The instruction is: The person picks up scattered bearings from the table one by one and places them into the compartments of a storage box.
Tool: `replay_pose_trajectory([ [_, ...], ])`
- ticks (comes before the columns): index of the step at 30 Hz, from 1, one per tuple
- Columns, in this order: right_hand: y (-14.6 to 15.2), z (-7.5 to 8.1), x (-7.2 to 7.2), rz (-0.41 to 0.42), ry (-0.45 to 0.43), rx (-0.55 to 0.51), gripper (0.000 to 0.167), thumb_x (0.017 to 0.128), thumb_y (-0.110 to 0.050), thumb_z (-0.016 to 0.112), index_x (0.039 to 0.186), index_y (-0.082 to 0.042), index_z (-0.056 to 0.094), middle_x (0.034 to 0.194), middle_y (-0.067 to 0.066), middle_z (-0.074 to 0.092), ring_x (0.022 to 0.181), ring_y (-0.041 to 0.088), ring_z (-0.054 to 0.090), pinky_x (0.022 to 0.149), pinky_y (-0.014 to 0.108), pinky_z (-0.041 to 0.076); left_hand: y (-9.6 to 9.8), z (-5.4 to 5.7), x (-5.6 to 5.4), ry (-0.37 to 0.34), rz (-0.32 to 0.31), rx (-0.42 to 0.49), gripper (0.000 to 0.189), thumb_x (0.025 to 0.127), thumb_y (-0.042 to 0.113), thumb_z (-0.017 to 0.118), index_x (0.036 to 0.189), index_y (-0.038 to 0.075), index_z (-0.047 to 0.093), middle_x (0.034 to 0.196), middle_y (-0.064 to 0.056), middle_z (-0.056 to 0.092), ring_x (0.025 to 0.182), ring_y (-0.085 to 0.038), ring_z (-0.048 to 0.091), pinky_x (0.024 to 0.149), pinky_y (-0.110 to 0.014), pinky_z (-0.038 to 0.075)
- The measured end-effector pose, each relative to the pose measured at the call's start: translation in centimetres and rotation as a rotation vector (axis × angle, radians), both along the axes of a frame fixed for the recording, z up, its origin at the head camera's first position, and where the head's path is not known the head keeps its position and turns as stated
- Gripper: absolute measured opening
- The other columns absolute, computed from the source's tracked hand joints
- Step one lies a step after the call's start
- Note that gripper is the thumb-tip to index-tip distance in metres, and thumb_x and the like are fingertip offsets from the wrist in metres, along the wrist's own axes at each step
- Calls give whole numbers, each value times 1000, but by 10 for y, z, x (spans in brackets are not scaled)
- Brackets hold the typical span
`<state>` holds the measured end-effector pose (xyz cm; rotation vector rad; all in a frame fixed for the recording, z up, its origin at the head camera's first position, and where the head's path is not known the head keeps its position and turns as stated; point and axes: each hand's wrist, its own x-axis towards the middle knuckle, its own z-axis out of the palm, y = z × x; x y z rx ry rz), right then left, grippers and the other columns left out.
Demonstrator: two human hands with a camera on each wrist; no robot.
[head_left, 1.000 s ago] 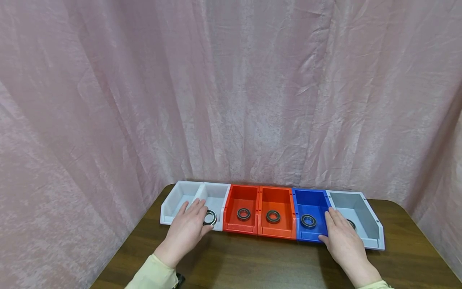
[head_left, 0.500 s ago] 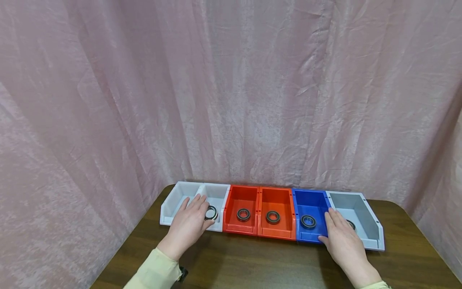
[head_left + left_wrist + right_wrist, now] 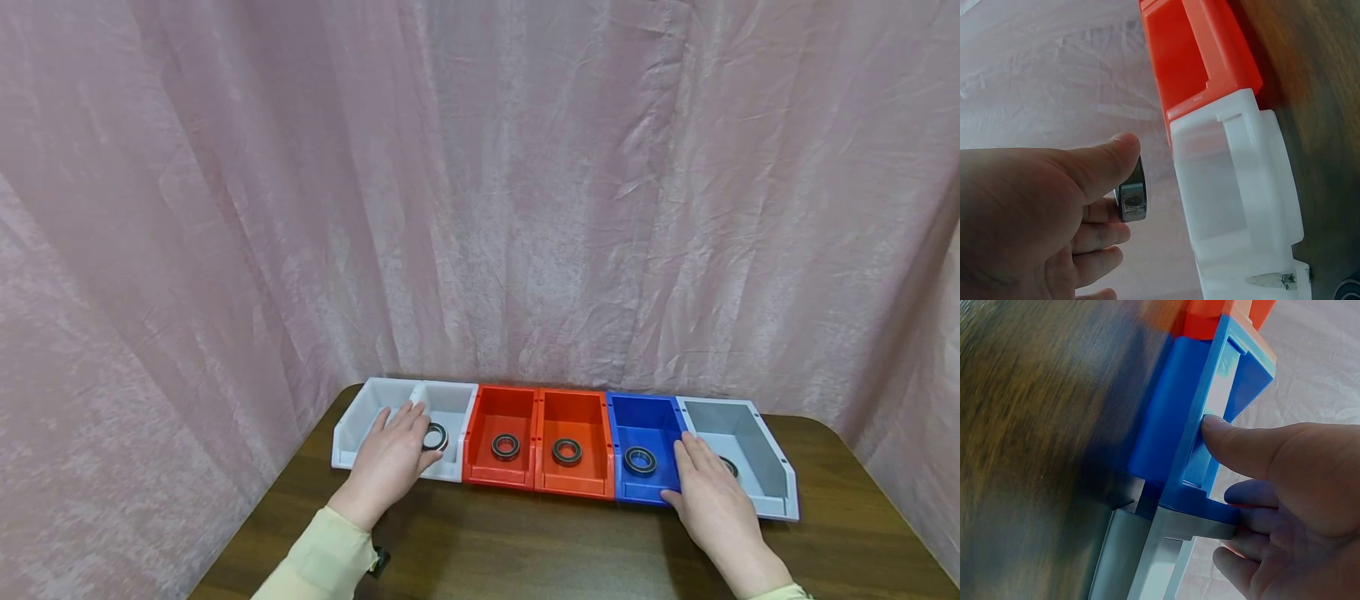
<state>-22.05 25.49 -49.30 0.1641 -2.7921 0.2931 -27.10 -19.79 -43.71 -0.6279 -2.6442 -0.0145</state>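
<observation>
My left hand (image 3: 390, 457) pinches a ball bearing (image 3: 445, 438) between thumb and fingers, above the white bins at the left end of the row. In the left wrist view this bearing (image 3: 1134, 199) is seen edge-on beneath the thumb tip. At the other end, my right hand (image 3: 716, 500) rests over the wall between the blue bin (image 3: 651, 408) and the grey bin (image 3: 780, 467), fingers fairly straight. Its thumb (image 3: 1225, 434) touches the blue bin's front lip in the right wrist view. A bearing (image 3: 641, 472) lies in the blue bin; another (image 3: 731, 467) in the grey one is partly hidden.
A red bin (image 3: 504, 400) and an orange bin (image 3: 573, 404) stand mid-row, each with one bearing lying flat. The white bins (image 3: 450, 387) adjoin them on the left. Beneath is a brown wooden table (image 3: 540, 550); a pink curtain (image 3: 525, 208) hangs behind.
The left hand and its bearing have shifted slightly away from me, then a little left. The right hand has stayed in place.
</observation>
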Motion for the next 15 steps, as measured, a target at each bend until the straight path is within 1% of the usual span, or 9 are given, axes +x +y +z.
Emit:
replay_pose_trajectory([
  [9, 0, -1, -1, 2, 1, 0, 81, 89, -17, 93, 146, 22, 52, 155, 44, 47, 147, 61, 44, 120, 71, 38, -2, 0, -5, 4, 3, 5, 53, 94, 34, 90, 124, -4, 70, 147, -27, 66, 142, -44, 60, 119, -67, 43],
  [15, 0, -1, 0, 3, 3, 2, 81, 89, -17, 93, 147, 22, 52, 155, 44, 47, 147, 61, 44, 120, 71, 38, -1, -1, -9, -7, 8, 13, 52, 94, 34, 90, 125, -4, 70, 147, -27, 66, 143, -44, 59, 120, -67, 42],
])
